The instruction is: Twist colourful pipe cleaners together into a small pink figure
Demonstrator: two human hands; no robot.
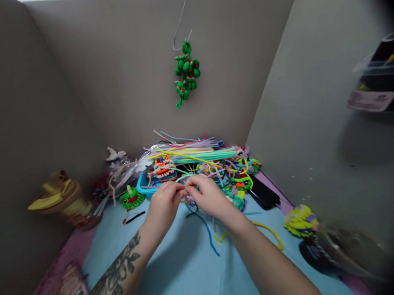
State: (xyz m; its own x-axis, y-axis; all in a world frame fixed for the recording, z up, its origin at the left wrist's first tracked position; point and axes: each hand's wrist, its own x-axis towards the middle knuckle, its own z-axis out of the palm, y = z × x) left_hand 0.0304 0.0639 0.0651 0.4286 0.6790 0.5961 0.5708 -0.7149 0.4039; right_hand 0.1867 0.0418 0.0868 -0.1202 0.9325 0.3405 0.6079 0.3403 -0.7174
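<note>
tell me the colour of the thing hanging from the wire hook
The hanging thing is green with small red parts, clearest in the head view.

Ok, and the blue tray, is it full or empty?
Full: fuzzy coloured pieces heap above the rim of the blue tray, though hands hide part.

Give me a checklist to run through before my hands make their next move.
1. Fingertips of left hand and right hand meeting: ok.
2. Piece between them identified: cannot tell, too small and hidden.
3. Blue strand free of both hands: cannot tell, its upper end runs up beneath them.
4. Blue cloth free of loose strands: not ok, a curved yellow strand lies there.
5. Strand bundle in view: ok.
</note>
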